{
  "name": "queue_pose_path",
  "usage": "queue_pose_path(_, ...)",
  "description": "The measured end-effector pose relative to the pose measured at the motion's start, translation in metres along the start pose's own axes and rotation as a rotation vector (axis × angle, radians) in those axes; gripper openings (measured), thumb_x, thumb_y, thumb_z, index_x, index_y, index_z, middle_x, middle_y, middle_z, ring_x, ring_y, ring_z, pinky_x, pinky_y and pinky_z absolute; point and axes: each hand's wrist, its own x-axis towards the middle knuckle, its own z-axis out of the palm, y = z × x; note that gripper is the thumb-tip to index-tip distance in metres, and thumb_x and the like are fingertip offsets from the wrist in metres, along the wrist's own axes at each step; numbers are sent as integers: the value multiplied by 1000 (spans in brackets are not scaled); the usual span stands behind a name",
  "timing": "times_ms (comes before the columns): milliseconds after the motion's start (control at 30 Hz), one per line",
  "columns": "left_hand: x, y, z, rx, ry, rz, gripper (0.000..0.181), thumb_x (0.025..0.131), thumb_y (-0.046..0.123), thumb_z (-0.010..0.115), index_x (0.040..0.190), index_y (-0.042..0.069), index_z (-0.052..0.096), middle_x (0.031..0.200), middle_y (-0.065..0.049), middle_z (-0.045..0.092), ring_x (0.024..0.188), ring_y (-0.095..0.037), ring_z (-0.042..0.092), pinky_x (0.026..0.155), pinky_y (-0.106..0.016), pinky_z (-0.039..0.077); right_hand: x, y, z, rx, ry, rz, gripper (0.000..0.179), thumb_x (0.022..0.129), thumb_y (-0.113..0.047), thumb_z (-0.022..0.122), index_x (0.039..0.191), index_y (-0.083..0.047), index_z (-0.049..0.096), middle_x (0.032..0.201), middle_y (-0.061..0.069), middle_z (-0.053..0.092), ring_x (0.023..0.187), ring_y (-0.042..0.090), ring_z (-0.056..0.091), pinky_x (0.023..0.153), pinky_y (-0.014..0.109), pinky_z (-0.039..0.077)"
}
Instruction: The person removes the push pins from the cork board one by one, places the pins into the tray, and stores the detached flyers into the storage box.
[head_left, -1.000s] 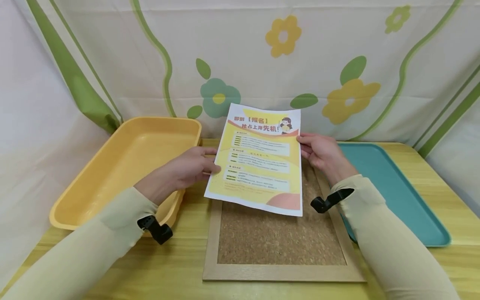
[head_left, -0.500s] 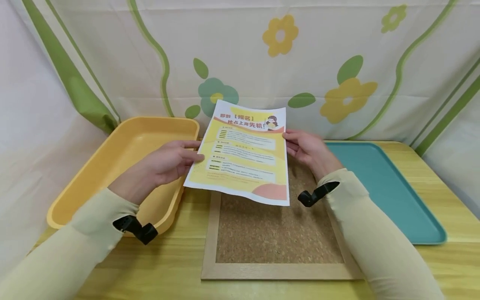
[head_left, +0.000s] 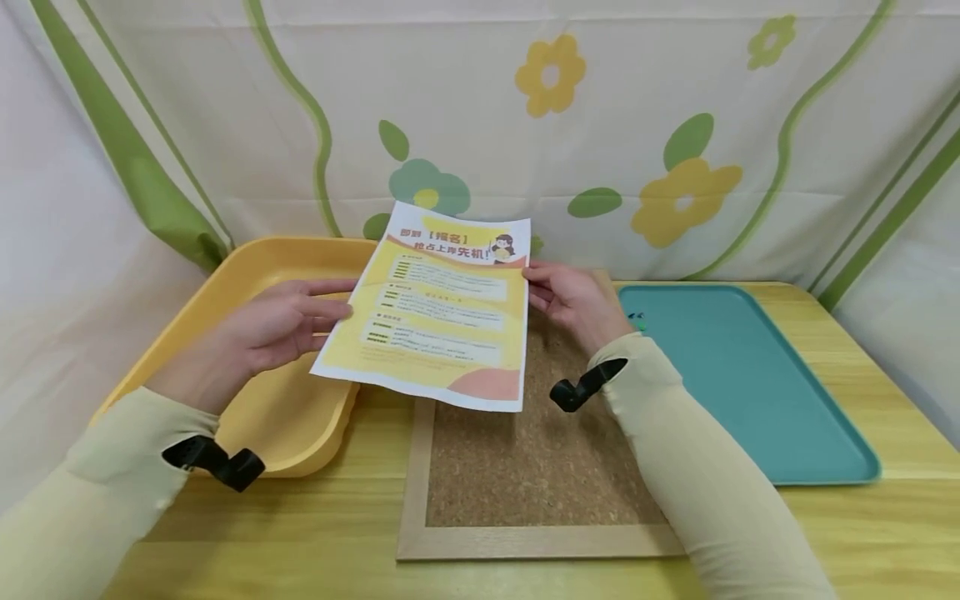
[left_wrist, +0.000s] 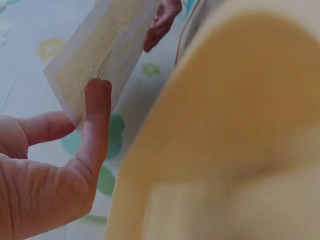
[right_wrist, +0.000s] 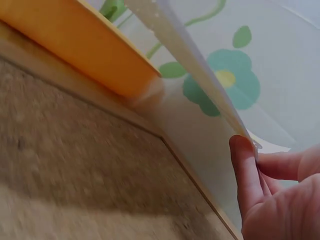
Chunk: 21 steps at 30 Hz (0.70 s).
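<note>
A printed yellow flyer (head_left: pixel 442 321) with red heading text and a small cartoon figure is held up between both hands, tilted, its lower left corner over the tray's edge. My left hand (head_left: pixel 262 329) pinches its left edge, thumb on the printed face and fingers behind; the left wrist view shows those fingers against the sheet's back. On the opposite edge, my right hand (head_left: pixel 573 304) pinches the paper high up between thumb and fingers, as the right wrist view also shows. Below the sheet lies a cork board (head_left: pixel 517 475) in a pale wooden frame, its upper part partly covered.
At the left stands a deep yellow tray (head_left: pixel 292 433), partly behind the left hand. A flat teal tray (head_left: pixel 750 392) lies at the right, with several tiny dark and green pieces (head_left: pixel 637 320) near its upper left corner. Behind the wooden table (head_left: pixel 300 550) hangs a flowered curtain (head_left: pixel 480 108).
Both hands have carried the flyer leftward from over the cork board toward the yellow tray. The tiny pieces on the teal tray have come into sight.
</note>
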Motion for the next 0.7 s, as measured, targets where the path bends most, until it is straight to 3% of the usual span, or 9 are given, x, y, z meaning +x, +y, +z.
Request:
queue_pose_path(133, 5, -1, -7, 11, -24, -6, 73, 108, 1, 53, 170, 6, 15, 117, 5, 79, 103, -13, 78, 83, -31, 64, -1, -1, 1, -2, 29, -8, 44, 105, -3, 63, 148, -6, 62, 148, 17, 65, 88, 14, 76, 75, 22, 63)
queue_pose_path(233, 10, -3, -13, 14, -30, 4, 66, 107, -3, 52, 166, 12, 24, 119, 3, 80, 103, -15, 79, 82, -33, 65, 4, 0, 0, 11, 25, -5, 43, 104, -1, 64, 146, -5, 63, 146, 17, 67, 88, 15, 75, 74, 22, 63)
queue_pose_path(400, -1, -6, -41, 23, -41, 9, 53, 107, -6, 51, 151, 23, 45, 124, 0, 79, 105, -18, 79, 82, -35, 65, 7, 8, 23, -12, 6, 9, 38, 104, -3, 65, 141, -4, 67, 139, 17, 72, 100, 19, 77, 73, 22, 63)
queue_pose_path(600, -12, -10, -68, 74, 11, -35, 54, 107, -5, 52, 148, 28, 45, 124, 1, 78, 104, -18, 78, 82, -36, 65, 11, 17, 51, -11, -13, 41, 35, 103, -2, 66, 137, -3, 70, 136, 17, 74, 121, 25, 75, 76, 24, 64)
queue_pose_path(700, -18, -13, -84, 49, -3, -45, 54, 107, -6, 49, 143, 34, 53, 124, 2, 78, 105, -20, 79, 83, -37, 65, 12, 22, 64, -4, -27, 61, 35, 103, -2, 65, 138, -3, 70, 137, 17, 73, 126, 26, 73, 83, 26, 64)
